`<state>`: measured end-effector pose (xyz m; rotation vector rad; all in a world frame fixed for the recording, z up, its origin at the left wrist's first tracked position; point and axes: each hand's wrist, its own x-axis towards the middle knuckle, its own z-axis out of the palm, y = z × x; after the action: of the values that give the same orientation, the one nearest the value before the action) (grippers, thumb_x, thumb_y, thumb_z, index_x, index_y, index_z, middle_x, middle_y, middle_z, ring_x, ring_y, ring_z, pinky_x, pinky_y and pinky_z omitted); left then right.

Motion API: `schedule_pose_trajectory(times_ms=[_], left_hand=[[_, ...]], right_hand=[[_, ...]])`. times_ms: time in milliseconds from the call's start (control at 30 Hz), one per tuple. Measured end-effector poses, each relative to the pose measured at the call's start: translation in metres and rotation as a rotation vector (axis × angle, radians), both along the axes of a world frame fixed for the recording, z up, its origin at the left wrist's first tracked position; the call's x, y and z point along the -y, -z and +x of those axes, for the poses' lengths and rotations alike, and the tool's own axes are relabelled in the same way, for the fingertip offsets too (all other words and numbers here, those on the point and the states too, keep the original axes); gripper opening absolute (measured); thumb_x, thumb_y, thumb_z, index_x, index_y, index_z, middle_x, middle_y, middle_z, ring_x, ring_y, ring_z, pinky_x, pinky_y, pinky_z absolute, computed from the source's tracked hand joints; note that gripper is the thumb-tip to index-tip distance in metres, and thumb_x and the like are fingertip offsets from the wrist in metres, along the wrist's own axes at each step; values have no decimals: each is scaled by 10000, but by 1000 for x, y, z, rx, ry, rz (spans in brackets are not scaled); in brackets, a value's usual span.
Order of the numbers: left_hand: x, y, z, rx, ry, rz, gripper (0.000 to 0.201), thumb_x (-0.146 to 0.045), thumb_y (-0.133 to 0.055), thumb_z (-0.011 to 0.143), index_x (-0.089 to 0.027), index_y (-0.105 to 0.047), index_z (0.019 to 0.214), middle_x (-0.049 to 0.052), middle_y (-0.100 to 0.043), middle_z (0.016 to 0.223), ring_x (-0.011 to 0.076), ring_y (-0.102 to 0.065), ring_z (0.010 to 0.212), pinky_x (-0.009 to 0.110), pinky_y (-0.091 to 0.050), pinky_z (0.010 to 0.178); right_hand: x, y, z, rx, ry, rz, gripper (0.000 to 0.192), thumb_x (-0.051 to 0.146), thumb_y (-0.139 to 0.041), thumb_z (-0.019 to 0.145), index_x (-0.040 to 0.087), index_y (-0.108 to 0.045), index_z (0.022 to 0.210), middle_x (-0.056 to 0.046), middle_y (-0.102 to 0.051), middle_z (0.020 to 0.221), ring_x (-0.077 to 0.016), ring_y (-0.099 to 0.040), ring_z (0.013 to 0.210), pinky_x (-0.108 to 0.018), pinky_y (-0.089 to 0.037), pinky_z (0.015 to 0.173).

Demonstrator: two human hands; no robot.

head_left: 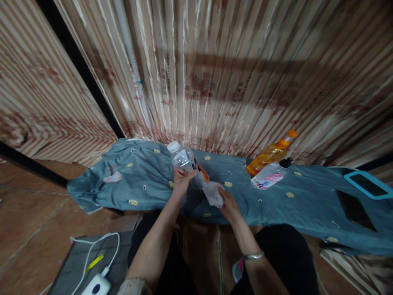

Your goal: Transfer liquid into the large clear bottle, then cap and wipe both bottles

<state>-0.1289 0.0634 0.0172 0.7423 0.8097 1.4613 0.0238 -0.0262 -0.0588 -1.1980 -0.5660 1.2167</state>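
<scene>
My left hand (181, 182) is wrapped round a clear plastic bottle (186, 159) with a white cap and an orange and black label. The bottle is tilted, its cap pointing up and to the left. In my right hand (227, 203) is a crumpled white tissue (213, 194), held against or very close to the base of the bottle. Both hands are above a blue-grey patterned cloth (159, 176) spread over a long narrow surface.
An orange pump bottle (267, 157) and a clear bottle with a black top (268, 175) lie to the right. Farther right are a blue-framed tablet (368, 184) and a dark phone (356, 209). A white device (97, 284) with a cable sits at lower left. Pleated curtain (196, 82) hangs behind.
</scene>
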Motion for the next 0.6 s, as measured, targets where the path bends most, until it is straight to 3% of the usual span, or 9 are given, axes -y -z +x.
schedule_pose_trajectory(times_ms=[67,133,233,333,433,533,600], left_hand=[[-1,-1,-8,-37,-41,20,668,-235,-898,391,-189,-558,964,-38,-677,748,135,-642,651,290,-526,700],[0,0,-15,-68,-52,45,682,-255,-898,410,-180,-568,1001,-22,-691,780,146,-658,684,302,-533,725],[1,3,-23,-118,-60,62,668,-254,-900,430,-164,-581,1010,2,-703,830,151,-664,722,308,-532,755],[0,5,-25,-156,-80,73,639,-254,-896,450,-160,-587,1002,7,-698,861,148,-658,752,305,-520,786],[-6,4,-23,-164,-102,82,633,-272,-887,454,-171,-576,997,-2,-685,869,143,-651,776,304,-508,815],[-12,1,-22,-164,-134,109,625,-273,-880,454,-175,-562,983,-8,-675,874,133,-641,778,290,-502,811],[-14,0,-24,-176,-171,117,609,-264,-880,450,-169,-560,959,-11,-668,857,126,-633,757,275,-502,783]], right_hand=[[15,-2,40,289,134,-36,530,585,-623,749,146,-650,1045,-132,-670,1003,-307,-611,1031,-456,-478,951],[36,-2,79,579,253,-61,619,591,-582,776,133,-607,1191,-174,-613,1168,-358,-508,1198,-546,-325,1078],[62,11,108,919,338,-63,656,525,-509,812,36,-560,1247,-267,-475,1330,-410,-317,1353,-600,-161,1133],[63,36,80,1154,268,10,521,394,-404,886,56,-567,1248,-240,-468,1357,-363,-291,1380,-593,-154,1147],[39,55,14,1308,101,149,457,263,-335,923,120,-563,1293,-167,-499,1362,-295,-351,1359,-539,-256,1143],[17,55,-39,1407,-121,312,495,168,-378,886,138,-532,1356,-106,-495,1394,-244,-394,1337,-447,-337,1138],[15,49,-42,1453,-202,372,543,124,-395,847,146,-519,1375,-84,-481,1415,-220,-392,1340,-407,-360,1133]])
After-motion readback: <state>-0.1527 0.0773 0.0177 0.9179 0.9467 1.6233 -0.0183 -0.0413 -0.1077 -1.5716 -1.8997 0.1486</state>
